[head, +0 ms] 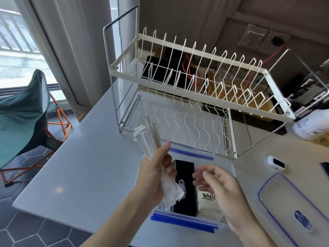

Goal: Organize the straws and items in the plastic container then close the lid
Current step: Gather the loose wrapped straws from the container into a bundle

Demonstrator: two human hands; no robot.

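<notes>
Your left hand (154, 177) grips the straws (151, 139) above the open container (229, 168); your right hand (222, 191) hovers relaxed, seemingly empty, with the lid (270, 191) lying apart.

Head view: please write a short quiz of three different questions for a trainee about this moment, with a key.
1. True or false: the lid is already closed on the plastic container.
2. Which hand grips the bundle of wrapped straws?
A. left hand
B. right hand
C. both
3. Fill in: the dish rack stands ___ the container, farther from the person.

Key:
1. False; the lid lies on the counter to the container's right.
2. A; the right hand's fingers hang relaxed over the container and hold nothing.
3. behind
</notes>
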